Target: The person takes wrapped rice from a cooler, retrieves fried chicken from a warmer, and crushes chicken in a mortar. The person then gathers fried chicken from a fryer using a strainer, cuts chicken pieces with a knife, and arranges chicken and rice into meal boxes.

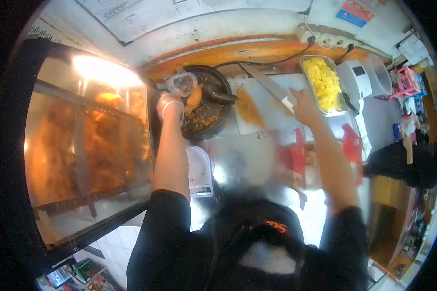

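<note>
My left hand (170,105), in a clear plastic glove, is at the left rim of a black mortar (224,82). Next to its fingers are a clear plastic tub (184,83) and a piece of fried food (194,100); its grip is unclear. Brown crumbs and a dark pestle (220,97) lie in the mortar. My right hand (306,106) is beside the pale handle of a large knife (266,83), its index finger extended; whether it grips the handle is unclear. The blade lies over a white cutting board (247,125) with a heap of crumbs (248,107).
A lit glass display case (87,152) stands at left. Beyond my right hand are a tray of yellow food (322,83) and a white device (355,80). Red-and-white boxes (298,160) sit under my right forearm; a kitchen scale (200,174) is by my left. A power strip (327,37) runs behind.
</note>
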Action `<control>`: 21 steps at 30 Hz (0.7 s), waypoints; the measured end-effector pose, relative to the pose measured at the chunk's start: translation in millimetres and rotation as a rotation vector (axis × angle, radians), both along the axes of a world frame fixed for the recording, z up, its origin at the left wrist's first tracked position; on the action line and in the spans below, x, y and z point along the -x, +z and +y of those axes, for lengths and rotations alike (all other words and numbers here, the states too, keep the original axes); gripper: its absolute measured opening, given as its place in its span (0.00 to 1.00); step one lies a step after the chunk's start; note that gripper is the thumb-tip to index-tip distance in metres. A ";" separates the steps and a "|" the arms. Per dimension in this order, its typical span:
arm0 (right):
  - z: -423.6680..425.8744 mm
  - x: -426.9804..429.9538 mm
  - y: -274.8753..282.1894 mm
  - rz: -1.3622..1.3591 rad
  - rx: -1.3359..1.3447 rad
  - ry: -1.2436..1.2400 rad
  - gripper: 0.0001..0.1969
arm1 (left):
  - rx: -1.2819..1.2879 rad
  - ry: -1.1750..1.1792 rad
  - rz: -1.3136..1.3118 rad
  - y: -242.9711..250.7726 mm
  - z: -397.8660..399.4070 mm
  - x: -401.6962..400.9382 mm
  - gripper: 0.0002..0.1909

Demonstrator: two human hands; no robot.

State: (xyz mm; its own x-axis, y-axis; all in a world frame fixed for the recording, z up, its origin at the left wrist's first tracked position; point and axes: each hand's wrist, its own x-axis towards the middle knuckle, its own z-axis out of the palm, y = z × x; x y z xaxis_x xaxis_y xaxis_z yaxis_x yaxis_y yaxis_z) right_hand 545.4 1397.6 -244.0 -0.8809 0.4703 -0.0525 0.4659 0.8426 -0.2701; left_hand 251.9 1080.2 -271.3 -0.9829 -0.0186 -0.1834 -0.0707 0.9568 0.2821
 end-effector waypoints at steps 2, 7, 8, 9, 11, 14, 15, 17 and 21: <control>-4.3 -20.6 22.4 0.145 -0.013 0.018 0.28 | -0.178 -0.010 0.027 3.7 -5.2 -10.5 0.28; -31.6 -109.9 113.3 0.489 0.282 -0.091 0.25 | -0.992 0.110 0.125 -31.1 -62.6 -12.7 0.26; -28.0 -139.3 115.8 0.603 0.280 -0.144 0.21 | -1.409 0.085 -0.017 -33.8 -64.0 -14.8 0.23; -22.9 -169.9 116.2 0.596 0.262 -0.186 0.21 | -1.801 0.106 -0.196 -32.3 -67.3 -18.1 0.19; -7.6 -236.4 107.1 0.810 0.410 -0.373 0.18 | -2.297 0.043 -0.765 -26.6 -48.5 -29.3 0.15; 19.4 -328.2 81.7 0.997 0.528 -0.499 0.15 | -2.525 -0.110 -0.932 66.6 45.2 -152.0 0.17; 27.8 -351.0 71.9 1.037 0.570 -0.540 0.15 | -2.512 -0.120 -0.926 76.3 62.9 -166.9 0.17; 42.4 -384.2 58.6 1.040 0.534 -0.590 0.14 | -2.465 -0.207 -1.266 91.6 103.1 -191.3 0.19; 74.3 -435.8 32.7 1.160 0.624 -0.654 0.13 | -2.084 -0.505 -1.160 132.5 195.8 -287.2 0.21</control>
